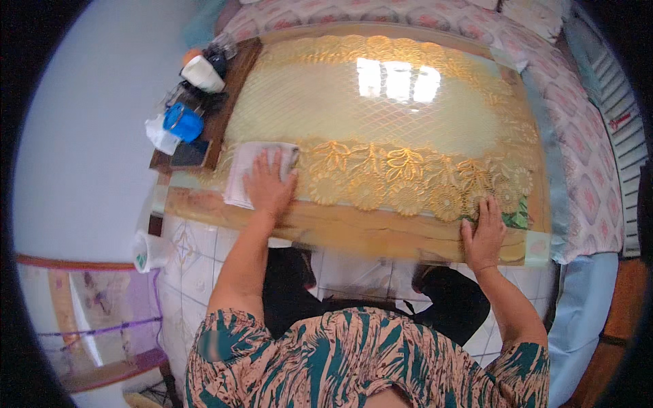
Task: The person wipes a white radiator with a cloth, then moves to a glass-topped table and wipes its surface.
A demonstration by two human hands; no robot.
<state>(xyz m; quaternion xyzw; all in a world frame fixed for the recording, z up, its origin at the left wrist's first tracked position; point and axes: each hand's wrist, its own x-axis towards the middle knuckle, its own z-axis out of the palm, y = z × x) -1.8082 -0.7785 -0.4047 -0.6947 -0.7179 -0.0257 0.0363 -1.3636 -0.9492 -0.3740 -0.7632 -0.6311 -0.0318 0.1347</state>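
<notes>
Under my left hand [270, 185] lies a folded pale pink-white cloth [239, 170], near the left end of the table's front side. The fingers of that hand are spread flat and press down on the cloth. My right hand [483, 233] rests with fingers stretched out on the front right part of the table, holding nothing. The table [354, 231] has a shiny clear cover over a gold lace-patterned cloth [401, 166] with flowers and leaves. Bright window reflections show on the cover's far half.
A dark wooden stand [235, 102] along the left side bears a blue container [183, 122], a white cup [203, 73] and dark items. A sofa with a pink patterned cover [581, 156] wraps the far and right sides. A white bin [151, 251] stands at the lower left.
</notes>
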